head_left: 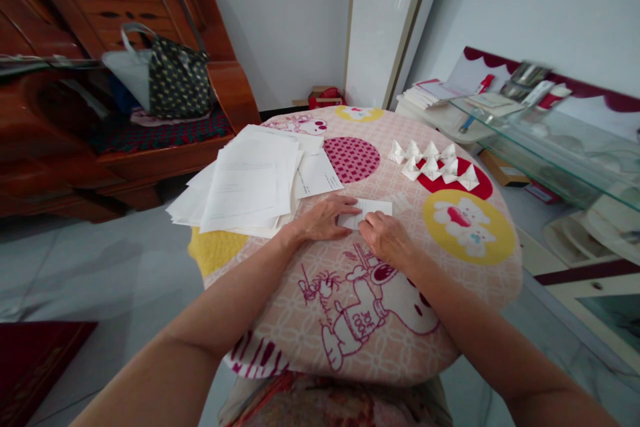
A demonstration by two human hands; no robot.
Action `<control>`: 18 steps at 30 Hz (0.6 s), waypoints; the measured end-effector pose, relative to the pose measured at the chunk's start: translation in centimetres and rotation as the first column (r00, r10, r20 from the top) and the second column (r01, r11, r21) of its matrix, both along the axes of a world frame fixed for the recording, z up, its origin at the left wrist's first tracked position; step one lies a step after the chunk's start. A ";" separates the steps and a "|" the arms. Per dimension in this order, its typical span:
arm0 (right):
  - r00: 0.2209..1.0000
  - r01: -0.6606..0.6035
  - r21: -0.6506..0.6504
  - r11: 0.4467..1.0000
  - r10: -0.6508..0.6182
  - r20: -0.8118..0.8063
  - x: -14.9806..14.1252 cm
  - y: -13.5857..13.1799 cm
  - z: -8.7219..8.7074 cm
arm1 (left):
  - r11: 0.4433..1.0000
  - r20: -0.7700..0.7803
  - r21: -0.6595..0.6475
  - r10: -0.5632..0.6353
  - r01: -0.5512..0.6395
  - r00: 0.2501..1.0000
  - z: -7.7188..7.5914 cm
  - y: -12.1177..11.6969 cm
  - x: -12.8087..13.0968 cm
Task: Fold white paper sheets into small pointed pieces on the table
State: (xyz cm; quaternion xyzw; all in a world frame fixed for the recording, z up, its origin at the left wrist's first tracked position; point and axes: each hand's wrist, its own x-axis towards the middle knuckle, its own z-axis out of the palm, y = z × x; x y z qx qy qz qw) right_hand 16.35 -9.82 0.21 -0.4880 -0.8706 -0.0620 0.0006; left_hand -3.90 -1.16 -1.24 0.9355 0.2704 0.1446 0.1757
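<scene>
A small folded strip of white paper (367, 209) lies on the pink cartoon-print cloth of the round table (350, 293). My left hand (325, 219) rests flat on the strip's left end, fingers stretched out. My right hand (384, 235) presses on its lower right edge with fingers curled together. Left of the hands spreads a loose pile of white sheets (245, 180). Beyond the hands, on a red patch, stand several small folded white paper shapes (434, 161).
A wooden bench (150, 113) with a dark patterned bag (175, 77) stands at the back left. A glass shelf (555, 140) with books and clutter runs along the right. A tall white appliance (383, 20) stands against the far wall. Grey floor surrounds the table.
</scene>
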 end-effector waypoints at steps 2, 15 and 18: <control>0.999 -0.026 0.012 1.000 0.025 0.048 -0.1 -0.2 0.0 | 1.000 0.002 0.029 0.004 -0.004 1.000 0.0 -0.2 0.2; 0.999 0.024 0.146 0.989 -0.017 -0.052 -0.2 -0.1 -1.1 | 0.995 0.079 0.096 -0.032 0.024 0.996 -0.7 -0.3 0.6; 0.994 0.042 0.182 0.982 -0.023 -0.104 0.4 0.1 -1.0 | 0.993 0.120 0.117 -0.037 0.023 0.992 -1.1 0.3 0.8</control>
